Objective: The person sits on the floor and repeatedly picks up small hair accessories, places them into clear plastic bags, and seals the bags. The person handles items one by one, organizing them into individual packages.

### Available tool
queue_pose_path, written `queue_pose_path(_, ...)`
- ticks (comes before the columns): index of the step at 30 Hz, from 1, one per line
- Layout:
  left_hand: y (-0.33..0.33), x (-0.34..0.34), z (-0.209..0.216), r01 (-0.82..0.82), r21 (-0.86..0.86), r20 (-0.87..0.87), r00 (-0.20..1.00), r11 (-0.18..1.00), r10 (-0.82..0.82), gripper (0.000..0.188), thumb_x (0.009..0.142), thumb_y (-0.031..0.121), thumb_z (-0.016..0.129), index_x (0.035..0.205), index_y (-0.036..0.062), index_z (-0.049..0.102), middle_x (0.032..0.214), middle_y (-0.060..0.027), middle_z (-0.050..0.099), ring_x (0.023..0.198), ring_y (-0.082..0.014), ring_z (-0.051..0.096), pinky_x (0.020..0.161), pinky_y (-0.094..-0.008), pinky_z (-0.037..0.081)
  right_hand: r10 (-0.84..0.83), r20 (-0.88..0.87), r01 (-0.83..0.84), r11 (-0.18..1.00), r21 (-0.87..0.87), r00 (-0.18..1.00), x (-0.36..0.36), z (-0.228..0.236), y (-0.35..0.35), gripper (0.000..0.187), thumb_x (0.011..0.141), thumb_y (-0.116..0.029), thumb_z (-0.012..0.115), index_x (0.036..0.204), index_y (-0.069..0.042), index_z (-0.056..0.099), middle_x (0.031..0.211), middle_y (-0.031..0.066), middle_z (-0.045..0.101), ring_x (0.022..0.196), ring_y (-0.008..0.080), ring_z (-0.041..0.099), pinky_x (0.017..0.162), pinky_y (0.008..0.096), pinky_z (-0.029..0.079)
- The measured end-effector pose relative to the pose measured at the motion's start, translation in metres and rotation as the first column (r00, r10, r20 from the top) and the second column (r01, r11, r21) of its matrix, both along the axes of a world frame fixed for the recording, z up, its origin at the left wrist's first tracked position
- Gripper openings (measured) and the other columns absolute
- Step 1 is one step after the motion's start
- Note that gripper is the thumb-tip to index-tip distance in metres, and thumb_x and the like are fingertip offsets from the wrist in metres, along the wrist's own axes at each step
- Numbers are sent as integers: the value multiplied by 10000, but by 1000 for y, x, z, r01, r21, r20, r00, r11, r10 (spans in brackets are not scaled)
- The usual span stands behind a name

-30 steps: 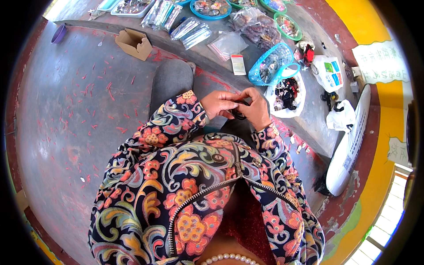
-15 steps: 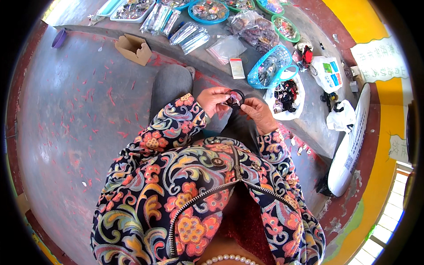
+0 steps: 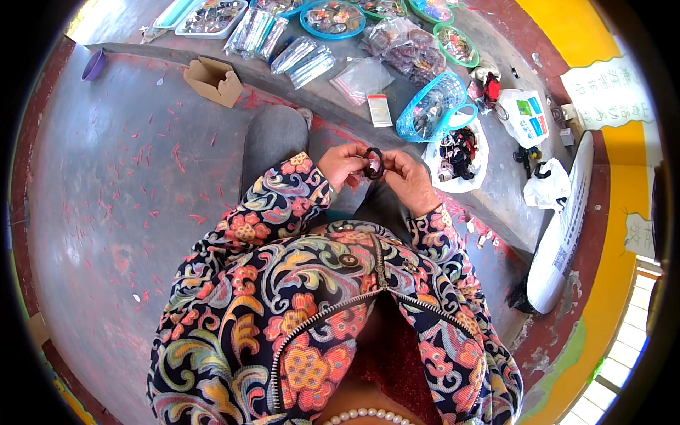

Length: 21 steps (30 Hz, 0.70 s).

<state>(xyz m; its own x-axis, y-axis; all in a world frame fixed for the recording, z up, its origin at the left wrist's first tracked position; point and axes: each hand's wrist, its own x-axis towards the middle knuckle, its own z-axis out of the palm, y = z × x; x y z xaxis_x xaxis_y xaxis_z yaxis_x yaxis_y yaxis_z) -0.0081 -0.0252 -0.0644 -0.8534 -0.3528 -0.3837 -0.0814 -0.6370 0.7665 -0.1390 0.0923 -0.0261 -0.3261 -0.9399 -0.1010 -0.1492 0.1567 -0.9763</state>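
Observation:
Above my lap, both hands meet at a dark looped hair tie (image 3: 373,163) with a small pinkish piece in its middle. My left hand (image 3: 341,166) pinches its left side between thumb and fingers. From the right, my right hand (image 3: 409,180) grips the opposite edge with thumb and forefinger, the other fingers curled. Fingers partly cover the hair tie, so its details cannot be made out. Just beyond my right hand stands a white bag (image 3: 476,177) filled with black and red small items.
A blue plastic basket (image 3: 433,92) lies tilted on the raised ledge, near a stack of clear bags (image 3: 360,79) and a small orange-edged packet (image 3: 380,110). Round trays (image 3: 333,34) of small pieces line the back. An open cardboard box (image 3: 214,81) sits by the ledge at left.
My right hand has shifted slightly left and up, closer to my left hand. The loop has turned and appears narrower, nearly upright between the fingers.

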Motion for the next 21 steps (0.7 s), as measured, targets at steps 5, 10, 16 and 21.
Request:
queue_pose_path(5, 2, -1, -1, 23, -21, -20, 1000, 1000, -24, 169, 770, 102, 522, 922, 34, 553, 680, -19, 552, 508, -77, 500, 377, -187, 390, 11, -320, 5, 999, 50, 947, -2, 0, 0, 301, 705, -25, 517, 1004, -57, 536, 688, 117, 576, 615, 220, 577, 574, 302, 448)
queue_pose_path(10, 2, 0, 0, 103, -79, -3, 995, 992, -103, 184, 769, 108, 534, 938, 38, 551, 810, -22, 582, 616, -82, 544, 436, -183, 402, 192, -594, -60, 970, 234, 782, 0, 25, 1, 209, 680, -70, 531, 888, -61, 542, 684, 156, 546, 633, 329, 540, 557, 383, 419)
queue_pose_path(16, 1, 1, -3, 121, 30, -15, 993, 992, -120, 168, 765, 99, 533, 920, 40, 559, 785, -18, 584, 603, -73, 540, 426, -177, 393, 233, -532, -151, 969, 194, 814, -5, 26, 3, 143, 667, -71, 542, 808, -45, 539, 723, 144, 545, 684, 334, 528, 590, 378, 411)
queue_pose_path(21, 1, 1, -4, 132, 144, -32, 991, 981, -128, 156, 754, 84, 542, 903, 41, 565, 729, -12, 577, 534, -51, 504, 390, -172, 366, 243, -317, -197, 966, 170, 917, -12, 12, 7, 105, 679, -23, 557, 784, -19, 555, 667, 103, 543, 629, 203, 552, 586, 308, 420)
